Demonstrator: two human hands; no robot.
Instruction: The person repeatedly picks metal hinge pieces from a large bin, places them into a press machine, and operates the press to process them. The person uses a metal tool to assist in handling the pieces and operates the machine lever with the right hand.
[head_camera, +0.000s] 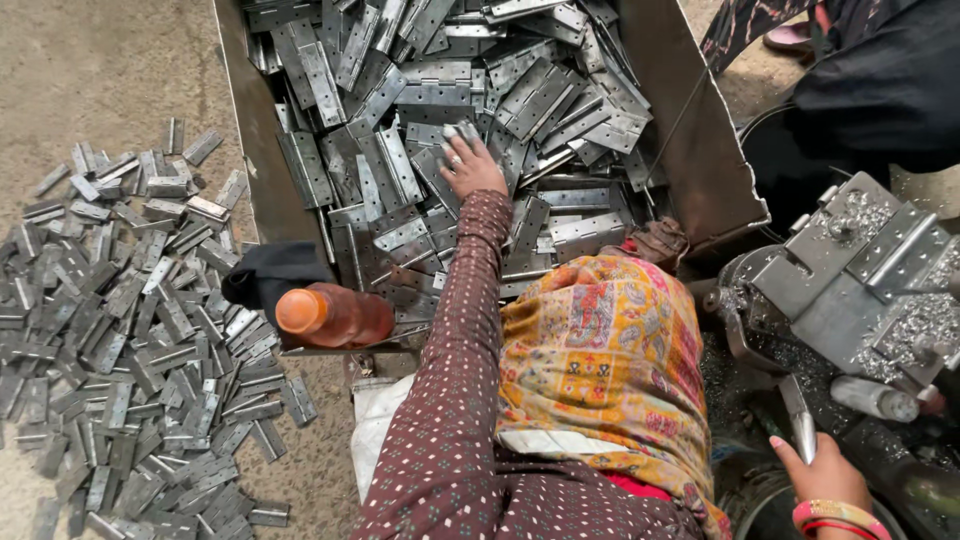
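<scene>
Hands at work over metal hinges, seen from above. Left hand (468, 165) reaches forward into a large metal bin (700, 150), its arm in a maroon dotted sleeve (455, 330). The fingers curl down onto a small grey hinge (455, 132) at the top of the heap, gripping it at their tips; a ring shows on one finger. The bin is packed with flat grey hinges (450, 90) lying at all angles, many folded shut. Right hand (822, 472) sits at the lower right, closed around the end of a metal lever (798, 415) that rises toward a grey machine (860, 270) dusted with bright metal shavings; red and gold bangles (838, 516) circle the wrist. An orange and yellow patterned scarf (605, 370) drapes between the two arms. Just beside the bin's near left edge an orange bottle (335, 315) lies on its side against a black cloth (270, 275). On the concrete floor to the left, a wide scatter of smaller hinges (140, 340) spreads out, well apart from the machine
</scene>
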